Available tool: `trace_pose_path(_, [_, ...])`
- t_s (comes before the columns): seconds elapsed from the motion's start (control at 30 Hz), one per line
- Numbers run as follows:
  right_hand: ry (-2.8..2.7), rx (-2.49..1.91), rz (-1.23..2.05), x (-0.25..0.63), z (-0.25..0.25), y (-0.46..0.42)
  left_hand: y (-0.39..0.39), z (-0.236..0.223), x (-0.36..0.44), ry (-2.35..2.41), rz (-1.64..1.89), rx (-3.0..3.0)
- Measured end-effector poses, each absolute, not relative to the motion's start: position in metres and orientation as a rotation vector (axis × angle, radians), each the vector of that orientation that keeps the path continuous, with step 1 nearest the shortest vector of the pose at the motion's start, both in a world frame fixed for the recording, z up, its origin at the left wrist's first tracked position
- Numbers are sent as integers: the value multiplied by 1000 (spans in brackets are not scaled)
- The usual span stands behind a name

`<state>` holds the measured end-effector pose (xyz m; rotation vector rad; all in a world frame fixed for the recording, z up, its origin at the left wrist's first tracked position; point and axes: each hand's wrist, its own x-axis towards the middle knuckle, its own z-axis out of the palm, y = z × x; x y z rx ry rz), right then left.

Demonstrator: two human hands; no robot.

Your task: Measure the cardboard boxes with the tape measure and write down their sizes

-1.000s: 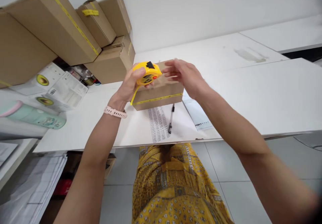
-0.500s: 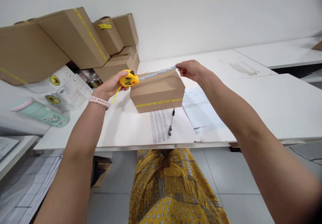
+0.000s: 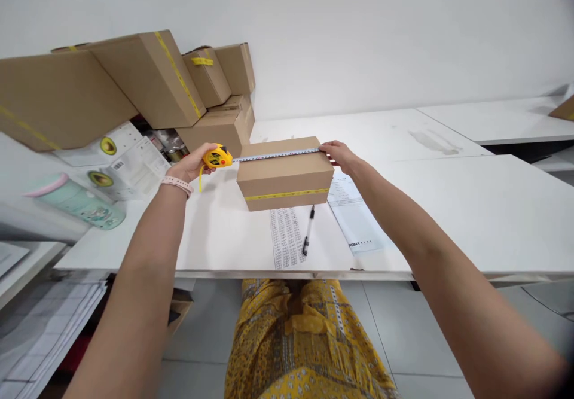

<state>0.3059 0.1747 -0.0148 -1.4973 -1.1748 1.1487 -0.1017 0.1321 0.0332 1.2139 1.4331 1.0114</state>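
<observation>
My left hand [image 3: 194,163] is closed around the yellow case of a tape measure [image 3: 217,157], just left of a cardboard box [image 3: 287,179]. The pulled-out blade [image 3: 278,155] runs straight across the top of the box to its right edge. There my right hand [image 3: 339,154] pinches the blade's end, its fingers at the box's right edge. A yellow strap hangs from the case. The box stands on the white table, with a band of yellow tape along its near side. Under its front edge lies a printed sheet [image 3: 286,237] of small figures.
A pen [image 3: 309,230] lies on the paper before the box, and a printed form [image 3: 354,213] lies to its right. Cardboard boxes [image 3: 147,79] are stacked at the left, above white avocado-printed cartons [image 3: 139,168]. A mint tumbler [image 3: 83,201] leans nearby.
The blade has been drawn out of the case and lowered onto the box top. My hands have moved apart, the left one leftward and the right one to the box's right edge.
</observation>
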Motion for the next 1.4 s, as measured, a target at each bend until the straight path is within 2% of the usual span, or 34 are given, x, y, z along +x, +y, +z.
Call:
trace_pose_path(0.47, [-1275,-1605,1070,301,-23,170,134,17,-93,1324,1041,1232])
trace_pose_path(0.7, [-1409,-1726,715,297,-22,180,124,34,-87,1396,1115,1303])
trace_pose_path(0.87, [-1261,-1404,770,303,10,188,61,51,-63,1197,838,1561])
trace_pose_path(0.97, [-1386,-1228,825,293,28,200,1,23,-15,939,657,1344])
trace_pose_path(1.07, [-1682,-1199,966,267,39,212,-41,-18,51,716,714,999])
trace_pose_path(1.17, [-1833,-1327,996,244,42,215,-43,-39,102,656,919,820])
trace_pose_path(1.4, [-1710,-1148,1144,245,29,178,-12,-21,116,702,1000,735])
